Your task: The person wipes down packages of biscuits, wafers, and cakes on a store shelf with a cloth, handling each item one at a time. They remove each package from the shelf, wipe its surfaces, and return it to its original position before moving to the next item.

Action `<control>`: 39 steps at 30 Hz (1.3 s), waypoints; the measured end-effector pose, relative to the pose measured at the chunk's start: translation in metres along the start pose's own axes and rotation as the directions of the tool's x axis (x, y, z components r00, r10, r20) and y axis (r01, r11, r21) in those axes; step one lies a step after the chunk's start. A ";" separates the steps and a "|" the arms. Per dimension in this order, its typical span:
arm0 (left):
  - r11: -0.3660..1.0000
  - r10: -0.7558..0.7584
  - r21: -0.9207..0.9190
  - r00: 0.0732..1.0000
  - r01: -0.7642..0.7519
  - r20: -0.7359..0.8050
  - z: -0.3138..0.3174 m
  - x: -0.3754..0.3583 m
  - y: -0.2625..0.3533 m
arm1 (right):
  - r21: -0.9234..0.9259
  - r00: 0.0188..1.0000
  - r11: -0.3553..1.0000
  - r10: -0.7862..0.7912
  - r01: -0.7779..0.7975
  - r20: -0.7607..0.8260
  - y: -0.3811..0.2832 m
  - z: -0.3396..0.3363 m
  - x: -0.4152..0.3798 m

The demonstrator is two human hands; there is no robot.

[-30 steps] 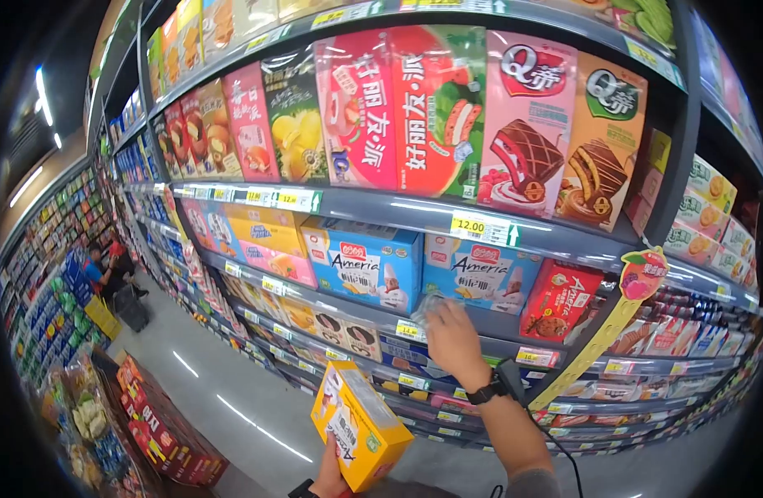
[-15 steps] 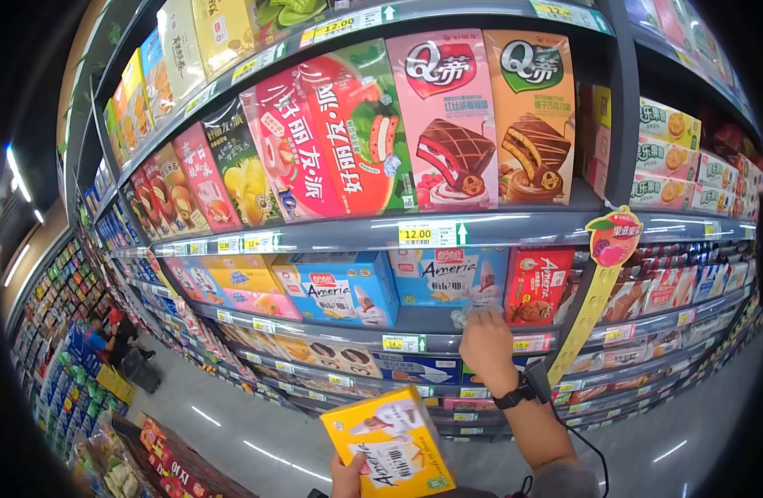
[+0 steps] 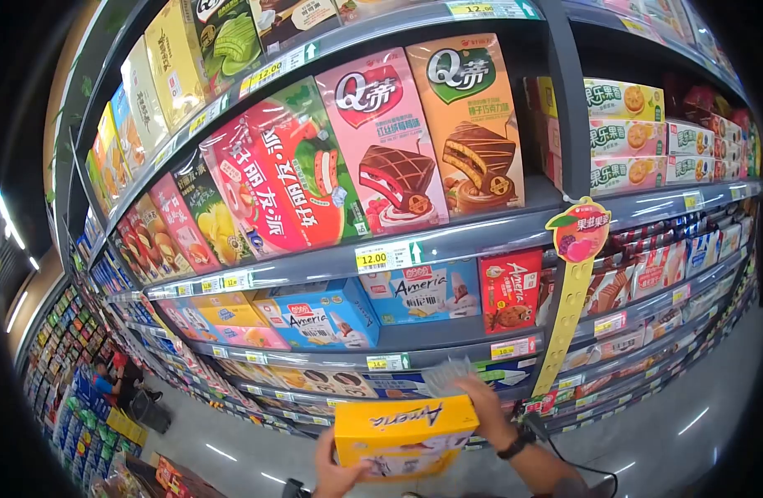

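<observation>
A yellow Ameria box (image 3: 406, 427) is gripped at its left end by my left hand (image 3: 336, 466), low in front of the shelves. My right hand (image 3: 488, 408), with a dark band on the wrist, is by the box's right end. Its fingers are closed on a piece of crumpled clear plastic (image 3: 448, 379), which sticks out over the box's far edge. Behind it, on the middle shelf, stand a blue Ameria box (image 3: 319, 315), another light-blue Ameria box (image 3: 427, 292) and a red Ameria box (image 3: 512, 290).
Pink (image 3: 386, 149) and orange cake boxes (image 3: 473, 124) fill the shelf above. A yellow hanging strip (image 3: 564, 328) runs down the shelf post. At the left are a grey bin (image 3: 151, 411) and a person (image 3: 107, 382) down the aisle. A black cable (image 3: 577, 465) trails beside my right forearm.
My right hand has come down and away from the middle shelf with the clear plastic, to the yellow box. My left hand has raised and turned the box, and the view has shifted right.
</observation>
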State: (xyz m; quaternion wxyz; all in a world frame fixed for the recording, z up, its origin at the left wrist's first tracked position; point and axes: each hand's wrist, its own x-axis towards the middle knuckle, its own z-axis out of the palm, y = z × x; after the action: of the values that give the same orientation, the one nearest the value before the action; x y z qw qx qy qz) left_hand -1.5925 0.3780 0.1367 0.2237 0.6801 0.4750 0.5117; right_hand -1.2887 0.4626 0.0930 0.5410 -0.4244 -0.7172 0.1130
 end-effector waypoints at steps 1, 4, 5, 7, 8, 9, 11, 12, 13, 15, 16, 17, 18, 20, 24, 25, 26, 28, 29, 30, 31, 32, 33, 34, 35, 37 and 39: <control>0.975 0.184 0.113 0.981 -0.190 0.065 -0.008 0.019 -0.012 | 0.032 0.992 0.991 0.129 -0.128 -0.011 0.007 0.002 -0.032; 0.752 0.540 0.326 0.819 -0.573 0.196 -0.004 0.097 0.058 | -0.025 0.920 0.938 0.345 -0.347 0.186 0.058 0.028 -0.118; 0.687 0.608 0.309 0.753 -0.657 0.251 0.002 0.118 0.070 | -0.009 0.907 0.931 0.357 -0.365 0.223 0.059 0.027 -0.134; 0.532 0.661 0.342 0.632 -0.775 0.404 0.011 0.156 0.096 | -0.010 0.889 0.923 0.373 -0.384 0.265 0.054 0.020 -0.149; 0.484 0.656 0.360 0.603 -0.798 0.454 0.018 0.171 0.107 | 0.001 0.895 0.925 0.368 -0.380 0.253 0.053 0.018 -0.151; 0.435 0.646 0.375 0.574 -0.819 0.503 0.025 0.185 0.118 | 0.012 0.900 0.926 0.363 -0.376 0.241 0.053 0.016 -0.153; 0.373 0.633 0.375 0.528 -0.849 0.566 0.038 0.206 0.131 | 0.024 0.907 0.925 0.365 -0.378 0.209 0.051 0.011 -0.155; 0.360 0.635 0.364 0.511 -0.859 0.580 0.044 0.215 0.134 | 0.025 0.910 0.924 0.372 -0.383 0.185 0.051 0.008 -0.155; 0.345 0.637 0.351 0.492 -0.870 0.594 0.050 0.223 0.136 | 0.027 0.912 0.922 0.378 -0.386 0.160 0.052 0.004 -0.155; 0.332 0.624 0.372 0.498 -0.867 0.602 0.055 0.236 0.138 | -0.002 0.868 0.886 0.456 -0.464 0.196 0.053 -0.003 -0.159; 0.323 0.616 0.381 0.498 -0.866 0.610 0.057 0.241 0.137 | -0.014 0.843 0.864 0.495 -0.504 0.210 0.053 -0.006 -0.161; 0.316 0.597 0.417 0.520 -0.852 0.610 0.059 0.246 0.135 | -0.011 0.823 0.847 0.520 -0.532 0.228 0.051 -0.009 -0.163; 0.337 0.565 0.432 0.547 -0.836 0.618 0.060 0.250 0.132 | -0.009 0.801 0.828 0.545 -0.561 0.248 0.048 -0.014 -0.165; 0.381 0.498 0.465 0.601 -0.799 0.625 0.062 0.256 0.128 | -0.029 0.790 0.822 0.556 -0.568 0.258 0.047 -0.020 -0.171; 0.477 0.357 0.539 0.713 -0.694 0.603 0.062 0.264 0.123 | -0.043 0.820 0.849 0.521 -0.527 0.238 0.053 -0.018 -0.178; 0.454 0.415 0.534 0.700 -0.713 0.581 0.063 0.265 0.119 | -0.031 0.821 0.849 0.519 -0.528 0.237 0.051 -0.018 -0.177; 0.463 0.366 0.555 0.720 -0.690 0.590 0.064 0.265 0.120 | -0.027 0.822 0.851 0.514 -0.524 0.247 0.049 -0.019 -0.176; 0.481 0.260 0.595 0.753 -0.644 0.605 0.066 0.265 0.127 | -0.021 0.819 0.853 0.508 -0.522 0.268 0.038 -0.024 -0.168; 0.498 0.232 0.596 0.758 -0.631 0.609 0.067 0.266 0.129 | -0.013 0.824 0.857 0.499 -0.515 0.268 0.037 -0.023 -0.169; 0.513 0.205 0.597 0.763 -0.617 0.613 0.068 0.268 0.131 | -0.005 0.830 0.862 0.489 -0.507 0.268 0.037 -0.022 -0.170; 0.526 0.180 0.599 0.767 -0.604 0.616 0.069 0.269 0.133 | 0.005 0.837 0.868 0.478 -0.497 0.267 0.037 -0.022 -0.169; 0.542 0.163 0.595 0.769 -0.593 0.618 0.068 0.269 0.137 | 0.009 0.822 0.852 0.502 -0.523 0.268 0.035 -0.023 -0.169; 0.557 0.148 0.592 0.771 -0.583 0.620 0.067 0.268 0.142 | 0.012 0.808 0.837 0.524 -0.547 0.269 0.030 -0.026 -0.163; 0.572 0.132 0.588 0.772 -0.572 0.622 0.066 0.267 0.144 | 0.016 0.793 0.821 0.547 -0.571 0.269 0.028 -0.030 -0.157; 0.556 0.162 0.590 0.773 -0.585 0.613 0.068 0.266 0.143 | 0.027 0.840 0.858 0.494 -0.512 0.222 0.028 -0.035 -0.148; 0.525 0.220 0.596 0.773 -0.608 0.595 0.069 0.262 0.139 | 0.040 0.916 0.921 0.379 -0.387 0.128 0.031 -0.048 -0.120; 0.532 0.238 0.580 0.767 -0.617 0.596 0.069 0.263 0.133 | -0.054 0.978 0.977 0.210 -0.208 0.021 0.020 -0.071 -0.070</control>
State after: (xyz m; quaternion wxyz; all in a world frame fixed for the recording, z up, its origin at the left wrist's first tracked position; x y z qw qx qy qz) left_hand -1.4674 0.5612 0.3434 -0.1119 0.9042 0.3887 0.1371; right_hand -1.2134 0.4031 0.0606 0.5054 -0.5099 -0.6784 0.1561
